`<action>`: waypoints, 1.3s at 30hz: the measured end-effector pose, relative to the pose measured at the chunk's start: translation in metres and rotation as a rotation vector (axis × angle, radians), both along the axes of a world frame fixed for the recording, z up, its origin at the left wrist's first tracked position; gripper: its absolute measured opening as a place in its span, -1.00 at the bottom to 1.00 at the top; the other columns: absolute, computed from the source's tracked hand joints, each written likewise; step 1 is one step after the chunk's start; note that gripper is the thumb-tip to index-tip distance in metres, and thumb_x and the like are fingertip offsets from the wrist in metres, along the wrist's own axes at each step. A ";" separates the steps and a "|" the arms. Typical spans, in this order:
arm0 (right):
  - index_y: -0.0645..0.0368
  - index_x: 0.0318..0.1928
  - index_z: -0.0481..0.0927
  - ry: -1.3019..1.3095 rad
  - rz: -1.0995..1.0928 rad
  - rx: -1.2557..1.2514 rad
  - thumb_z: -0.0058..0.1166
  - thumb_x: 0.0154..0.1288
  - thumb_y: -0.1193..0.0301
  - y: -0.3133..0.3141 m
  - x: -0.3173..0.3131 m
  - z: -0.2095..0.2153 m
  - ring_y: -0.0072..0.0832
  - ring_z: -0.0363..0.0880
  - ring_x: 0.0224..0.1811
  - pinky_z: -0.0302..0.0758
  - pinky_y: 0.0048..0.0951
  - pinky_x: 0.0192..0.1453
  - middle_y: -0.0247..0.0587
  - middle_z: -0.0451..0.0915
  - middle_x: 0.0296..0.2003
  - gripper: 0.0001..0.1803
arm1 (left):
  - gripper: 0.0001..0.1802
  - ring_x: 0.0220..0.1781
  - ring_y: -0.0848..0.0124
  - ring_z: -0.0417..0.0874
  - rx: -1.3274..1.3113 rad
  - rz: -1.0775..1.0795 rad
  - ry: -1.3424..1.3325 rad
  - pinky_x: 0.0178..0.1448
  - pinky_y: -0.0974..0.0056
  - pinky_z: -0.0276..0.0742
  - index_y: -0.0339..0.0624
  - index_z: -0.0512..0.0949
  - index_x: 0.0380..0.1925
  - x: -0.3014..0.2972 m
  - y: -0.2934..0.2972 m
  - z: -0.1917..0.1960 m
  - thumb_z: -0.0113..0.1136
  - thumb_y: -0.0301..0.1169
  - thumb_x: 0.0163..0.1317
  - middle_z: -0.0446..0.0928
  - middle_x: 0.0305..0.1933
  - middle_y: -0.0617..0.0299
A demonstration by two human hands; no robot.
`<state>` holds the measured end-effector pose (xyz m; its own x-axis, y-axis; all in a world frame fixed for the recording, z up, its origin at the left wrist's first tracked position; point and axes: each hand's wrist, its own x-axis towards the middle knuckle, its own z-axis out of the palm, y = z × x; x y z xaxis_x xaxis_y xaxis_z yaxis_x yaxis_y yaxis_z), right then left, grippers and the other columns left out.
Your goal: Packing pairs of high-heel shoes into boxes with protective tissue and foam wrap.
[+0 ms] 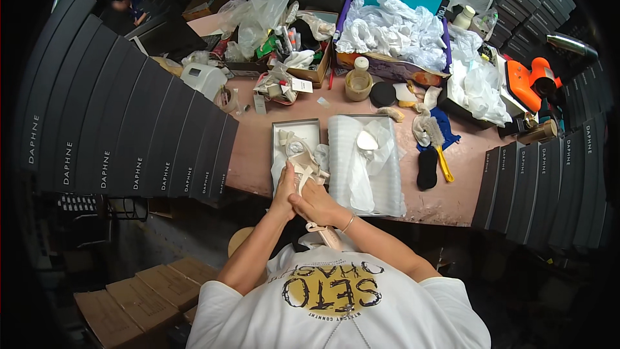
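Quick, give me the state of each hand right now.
Left hand: closed on the beige strappy shoe, over the open box.
Right hand: closed on the same shoe, lower down near its heel.

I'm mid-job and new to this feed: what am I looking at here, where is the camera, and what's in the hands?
There is no machine here: a person works with two bare hands. The single picture comes from a wide fisheye camera on the person's head, looking down, so straight edges bend near the rim and the forearms enter from below.

The left hand and right hand meet over the near edge of a pinkish table, both closed on a beige strappy shoe. Just beyond lies an open shoe box with more beige straps and paper inside, and beside it a tray lined with white foam sheet. Rows of dark shoe boxes stand at both sides. Further back are crumpled plastic bags, a yellow-handled brush and an orange tool.
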<state>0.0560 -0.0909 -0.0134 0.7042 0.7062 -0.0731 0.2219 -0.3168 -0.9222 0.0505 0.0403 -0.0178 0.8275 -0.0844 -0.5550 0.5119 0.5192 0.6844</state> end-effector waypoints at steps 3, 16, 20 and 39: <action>0.45 -0.10 0.43 -0.058 -0.125 0.232 -0.34 0.42 -0.01 -0.002 -0.002 0.003 0.15 0.39 -0.13 0.34 -0.11 0.00 0.32 0.40 -0.20 -0.36 | -0.32 0.06 0.26 0.56 0.035 0.025 -0.054 0.12 0.16 0.52 -0.21 0.27 0.21 -0.007 0.000 -0.005 -0.36 0.13 0.42 0.46 0.10 0.06; 0.23 0.39 0.08 -0.061 -0.108 -0.185 -0.29 0.37 -0.09 -0.025 0.013 -0.001 0.10 -0.41 0.50 -0.25 0.29 0.39 0.22 -0.40 0.44 -0.21 | -0.39 0.18 0.27 0.47 -0.156 -0.060 0.001 0.22 0.18 0.46 -0.13 0.21 0.27 0.011 -0.016 0.003 -0.40 0.07 0.45 0.39 0.18 0.07; 0.25 0.37 0.14 0.156 -0.278 -0.119 -0.40 0.36 -0.21 0.000 0.000 -0.013 0.11 -0.40 0.49 -0.32 0.30 0.39 0.22 -0.39 0.44 -0.15 | -0.32 0.30 0.24 0.36 -0.134 -0.082 0.002 0.31 0.18 0.36 -0.19 0.10 0.33 0.006 -0.013 0.005 -0.42 0.09 0.44 0.30 0.27 0.03; 0.33 -0.02 0.52 0.042 -0.205 0.088 -0.22 0.45 0.30 -0.074 -0.036 0.027 -0.03 0.35 0.20 0.25 -0.25 0.28 0.21 0.36 0.15 -0.63 | -0.55 -0.06 0.26 0.59 0.117 0.252 -0.053 -0.03 0.15 0.58 -0.14 0.22 0.15 -0.062 -0.066 0.012 0.06 -0.33 0.31 0.44 -0.01 0.08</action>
<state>0.0198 -0.1645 0.0138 0.8312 0.5538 -0.0493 0.1224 -0.2688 -0.9554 -0.0110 -0.0258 -0.0062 0.8424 0.1898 -0.5042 0.3385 0.5415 0.7695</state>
